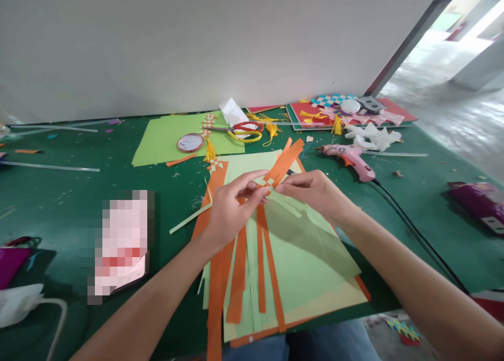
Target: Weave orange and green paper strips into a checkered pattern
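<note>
My left hand (234,203) pinches a small weave of orange and pale green paper strips (286,162) between thumb and fingers. From the right, my right hand (311,190) is closed with thumb and fingertips on the edge of the same weave. Orange ends fan out upward from it, and pale green ends hang toward the lower right. Below both hands lie light green paper sheets (311,277) with loose orange strips (238,282) across their left part. A small woven piece (216,164) lies at the sheets' upper left corner.
Scissors (246,134), a round tin (190,142) and a yellow tassel (210,150) rest on green paper (157,140) toward the wall. A pink glue gun (352,159) lies to the right, its black cord (417,232) running toward me. A blurred-out phone (122,245) is at left.
</note>
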Tool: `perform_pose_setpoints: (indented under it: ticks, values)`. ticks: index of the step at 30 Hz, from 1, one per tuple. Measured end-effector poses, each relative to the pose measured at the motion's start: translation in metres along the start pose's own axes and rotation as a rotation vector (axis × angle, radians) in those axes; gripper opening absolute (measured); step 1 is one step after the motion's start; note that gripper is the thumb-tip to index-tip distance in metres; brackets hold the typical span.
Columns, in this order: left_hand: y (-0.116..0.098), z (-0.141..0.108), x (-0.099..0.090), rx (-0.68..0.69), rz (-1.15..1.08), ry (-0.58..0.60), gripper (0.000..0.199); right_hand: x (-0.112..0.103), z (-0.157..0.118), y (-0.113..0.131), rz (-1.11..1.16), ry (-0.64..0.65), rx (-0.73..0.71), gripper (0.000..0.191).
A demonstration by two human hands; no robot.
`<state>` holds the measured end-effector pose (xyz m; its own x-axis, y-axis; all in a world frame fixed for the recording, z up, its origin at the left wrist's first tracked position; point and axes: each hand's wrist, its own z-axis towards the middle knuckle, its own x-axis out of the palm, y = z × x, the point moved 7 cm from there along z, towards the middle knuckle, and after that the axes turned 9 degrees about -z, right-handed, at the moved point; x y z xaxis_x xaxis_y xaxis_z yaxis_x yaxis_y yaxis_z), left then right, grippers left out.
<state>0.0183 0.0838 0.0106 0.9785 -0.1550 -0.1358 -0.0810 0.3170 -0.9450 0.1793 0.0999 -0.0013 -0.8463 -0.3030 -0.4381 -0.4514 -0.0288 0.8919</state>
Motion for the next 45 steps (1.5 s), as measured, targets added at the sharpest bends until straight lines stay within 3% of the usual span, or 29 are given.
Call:
perform_pose_setpoints:
  ticks: [25,35,45]
  values:
    - [0.0001,-0.0021,0.0001,-0.059,-0.041,-0.019,0.028,0.0038,-0.0008,-0.0021,0.092,0.041,-0.020,0.027]
    - [0.0021,-0.0029,-0.0019,-0.073,-0.063,-0.066,0.026,0.0024,-0.0012,-0.0013,0.041,0.001,0.016,0.034]
    - [0.0049,-0.0020,0.0013,-0.099,-0.131,-0.023,0.026,-0.0033,-0.0006,-0.0034,0.074,-0.072,0.053,0.041]
